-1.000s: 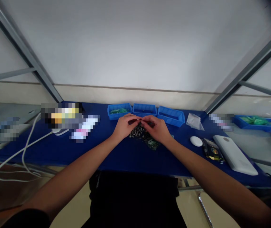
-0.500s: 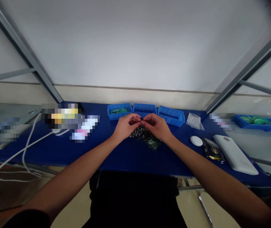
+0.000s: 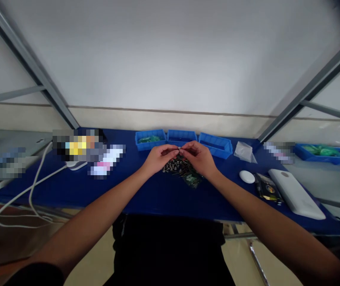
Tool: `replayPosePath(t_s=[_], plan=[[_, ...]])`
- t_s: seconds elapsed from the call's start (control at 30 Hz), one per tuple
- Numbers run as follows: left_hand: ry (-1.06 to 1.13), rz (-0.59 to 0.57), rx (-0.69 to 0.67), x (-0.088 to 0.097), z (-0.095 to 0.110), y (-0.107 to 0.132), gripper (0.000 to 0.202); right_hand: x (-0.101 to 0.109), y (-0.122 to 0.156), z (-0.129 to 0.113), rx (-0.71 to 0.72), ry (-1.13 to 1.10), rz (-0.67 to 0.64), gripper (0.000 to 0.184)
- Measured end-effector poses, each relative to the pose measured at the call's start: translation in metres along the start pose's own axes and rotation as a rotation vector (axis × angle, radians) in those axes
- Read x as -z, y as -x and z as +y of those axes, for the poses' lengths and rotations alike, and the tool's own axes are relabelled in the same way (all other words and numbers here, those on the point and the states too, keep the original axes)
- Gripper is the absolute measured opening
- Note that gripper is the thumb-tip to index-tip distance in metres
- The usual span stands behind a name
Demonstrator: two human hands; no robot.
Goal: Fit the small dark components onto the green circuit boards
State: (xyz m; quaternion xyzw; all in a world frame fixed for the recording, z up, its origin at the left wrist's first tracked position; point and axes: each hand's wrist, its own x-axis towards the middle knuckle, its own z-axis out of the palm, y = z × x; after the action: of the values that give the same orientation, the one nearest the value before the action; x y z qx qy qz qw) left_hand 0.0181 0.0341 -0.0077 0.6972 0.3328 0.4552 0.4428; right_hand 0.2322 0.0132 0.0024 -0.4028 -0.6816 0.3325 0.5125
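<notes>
Left hand: is bending in from the left, thumb and fingers pinching a tiny greyish piece at the tips.
Right hand: is meeting the left at the fingertips, pinching that same piece, which is too small to identify.
Metal parts: are lying in a loose pile just under and between the hands, spreading toward the body.
Greenish packet: is lying at the pile's near edge, just beside the right wrist.
Left bin: is standing beyond the left hand, holding a green bag.
Middle bin: is standing straight beyond the joined fingertips.
Right bin: is sitting at an angle beyond the right hand.
Clear bag: is lying flat to the right of the right hand, past the right bin.
White round case, black packet, long white device: are lying in a row, farther right of the right hand.
White cable: is trailing well left of the left hand.
Blue tabletop: is supporting the pile and bins beneath both hands.
</notes>
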Motion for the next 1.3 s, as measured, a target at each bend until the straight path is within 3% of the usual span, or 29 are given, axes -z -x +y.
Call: replayPosePath(t_s=[0.13,0.27,0.37,0.47,0.73,0.93,1.13,1.3], plan=[[-0.196,0.032,-0.074,-0.001,0.006,0.003,0.031,0.013,-0.009,0.000,0.203,0.360,0.127,0.011],[-0.489,0.032,-0.253,0.001,0.010,0.005,0.019,0.030,-0.022,0.008,0.391,0.711,0.160,0.024],[-0.587,0.009,-0.337,0.002,0.008,0.004,0.017,0.033,-0.029,0.014,0.414,0.888,0.139,0.026],[-0.603,-0.032,-0.332,0.001,0.005,0.004,0.017,0.029,-0.029,0.020,0.382,0.967,0.120,0.024],[-0.630,-0.144,-0.287,0.000,0.002,0.005,0.023,0.025,-0.027,0.029,0.329,0.925,0.082,0.022],[-0.602,-0.146,-0.265,0.004,-0.002,0.001,0.014,0.020,-0.019,0.012,0.425,0.795,0.028,0.027],[-0.563,-0.110,-0.274,0.008,-0.006,0.000,0.021,0.008,-0.004,-0.001,0.468,0.656,-0.084,0.024],[-0.533,-0.069,-0.232,0.008,-0.003,0.000,0.027,0.006,0.001,-0.007,0.483,0.603,-0.095,0.022]])
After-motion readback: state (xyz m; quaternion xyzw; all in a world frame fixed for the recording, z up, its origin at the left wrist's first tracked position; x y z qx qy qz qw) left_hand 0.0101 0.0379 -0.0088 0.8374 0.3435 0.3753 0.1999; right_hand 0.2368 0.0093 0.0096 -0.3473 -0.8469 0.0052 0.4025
